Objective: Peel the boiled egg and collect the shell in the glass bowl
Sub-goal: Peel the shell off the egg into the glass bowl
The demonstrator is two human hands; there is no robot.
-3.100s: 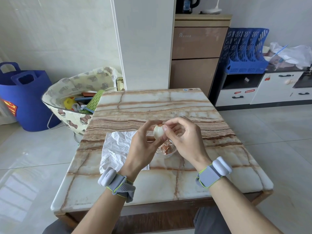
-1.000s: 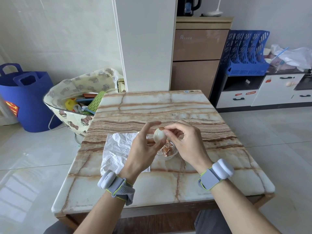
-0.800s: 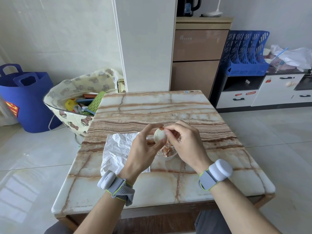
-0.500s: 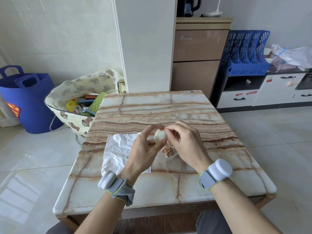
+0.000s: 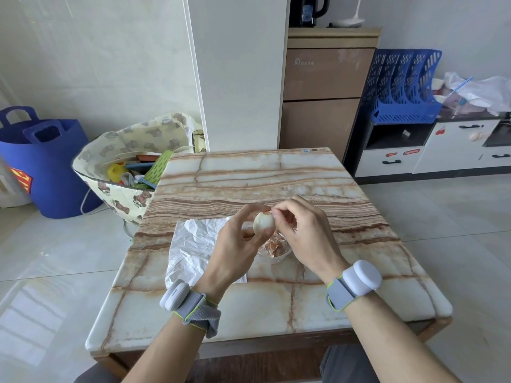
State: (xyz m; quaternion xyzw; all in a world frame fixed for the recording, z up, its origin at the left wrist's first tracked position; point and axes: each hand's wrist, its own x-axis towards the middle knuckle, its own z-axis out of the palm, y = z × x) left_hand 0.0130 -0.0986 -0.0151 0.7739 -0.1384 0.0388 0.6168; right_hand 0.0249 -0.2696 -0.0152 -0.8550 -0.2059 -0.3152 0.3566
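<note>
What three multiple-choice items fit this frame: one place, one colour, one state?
1. Where is the glass bowl? A) floor B) marble table C) cabinet top
2. What colour are the shell pieces in it? A) brown B) blue C) green
3. What state is the egg in? A) unpeeled B) mostly peeled C) halved
Key: 1B, it sits on the table below both hands; 2A, brown fragments lie inside; 3B, the left hand holds a bare white egg, the right hand pinches a shell scrap at its top.
</note>
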